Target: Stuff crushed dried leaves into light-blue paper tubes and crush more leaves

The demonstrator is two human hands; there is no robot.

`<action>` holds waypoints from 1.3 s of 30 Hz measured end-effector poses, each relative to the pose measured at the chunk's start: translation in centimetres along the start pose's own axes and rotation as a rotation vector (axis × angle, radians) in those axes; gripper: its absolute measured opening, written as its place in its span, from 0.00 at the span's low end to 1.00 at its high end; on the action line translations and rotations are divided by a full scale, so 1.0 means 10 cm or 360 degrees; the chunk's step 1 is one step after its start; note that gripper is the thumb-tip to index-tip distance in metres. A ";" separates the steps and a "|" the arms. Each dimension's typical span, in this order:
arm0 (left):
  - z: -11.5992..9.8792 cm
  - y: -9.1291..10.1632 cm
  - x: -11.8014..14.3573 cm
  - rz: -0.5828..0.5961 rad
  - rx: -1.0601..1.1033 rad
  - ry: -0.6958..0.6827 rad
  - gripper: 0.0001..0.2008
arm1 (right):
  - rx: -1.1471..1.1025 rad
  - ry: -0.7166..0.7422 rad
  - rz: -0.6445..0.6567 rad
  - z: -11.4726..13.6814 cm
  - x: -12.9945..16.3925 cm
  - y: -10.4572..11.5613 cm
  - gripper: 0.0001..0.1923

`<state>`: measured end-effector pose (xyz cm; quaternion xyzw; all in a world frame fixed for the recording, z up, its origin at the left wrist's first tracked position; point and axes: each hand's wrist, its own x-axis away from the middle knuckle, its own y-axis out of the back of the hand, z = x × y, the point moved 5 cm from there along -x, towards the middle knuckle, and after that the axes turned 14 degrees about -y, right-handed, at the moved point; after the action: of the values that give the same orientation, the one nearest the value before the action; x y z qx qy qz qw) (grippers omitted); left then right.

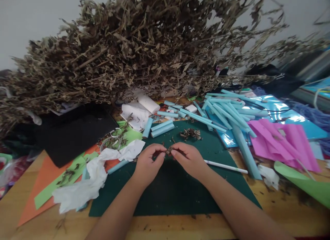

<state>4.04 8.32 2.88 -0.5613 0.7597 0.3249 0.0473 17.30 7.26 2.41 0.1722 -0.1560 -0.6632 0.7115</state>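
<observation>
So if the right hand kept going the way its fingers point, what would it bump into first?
The right hand points left toward the left hand, with a small dried plant bit pinched between them. It would likely meet that bit, then the left hand's fingers.

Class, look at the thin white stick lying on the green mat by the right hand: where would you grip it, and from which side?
Probably pinch the white stick near its middle, from above. It lies flat and bare on the green mat, while its inner end tucks under the right hand.
</observation>
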 end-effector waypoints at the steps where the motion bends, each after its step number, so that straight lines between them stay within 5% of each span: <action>1: 0.01 0.00 0.00 -0.0011 0.0003 0.0017 0.06 | 0.0014 0.0001 -0.0006 0.00 0.00 0.00 0.07; 8: 0.10 -0.06 0.04 0.0029 0.0257 0.0257 0.05 | 0.0102 0.0024 -0.0033 0.02 0.01 -0.02 0.10; 12: 0.05 -0.09 0.04 0.0137 0.0142 0.0125 0.14 | 0.0171 0.0028 -0.0089 0.00 0.02 -0.04 0.09; 17: 0.03 -0.02 0.01 0.0090 -0.0019 0.0080 0.06 | 0.0218 0.0081 -0.0049 0.02 0.02 -0.09 0.08; 29: 0.07 0.18 -0.03 0.0266 -0.0225 0.0243 0.09 | 0.0150 0.0002 -0.0046 0.00 -0.02 -0.22 0.07; 39: 0.07 0.09 -0.02 0.0483 -0.0056 0.0185 0.08 | 0.0146 -0.0101 -0.0074 -0.07 -0.04 -0.19 0.03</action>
<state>3.13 9.02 2.85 -0.4585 0.8315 0.3087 -0.0562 15.87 7.56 0.94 0.1872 -0.2045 -0.6769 0.6819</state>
